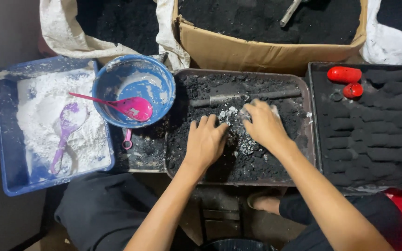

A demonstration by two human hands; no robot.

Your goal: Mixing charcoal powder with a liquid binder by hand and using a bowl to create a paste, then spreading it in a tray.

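Both hands are pressed palm-down into a dark brown tray (309, 139) filled with black powder (266, 162): the left hand (205, 142) lies flat, while the right hand (264, 124) is cupped over a patch of white powder (229, 113) mixed into the black. A dark metal rod (245, 97) lies across the tray just beyond the fingers. To the left, a blue bowl (159, 79) holds a pink spoon (133, 107) (its scoop smeared white), beside a blue tub (8, 148) of white powder with a purple spoon (66, 128).
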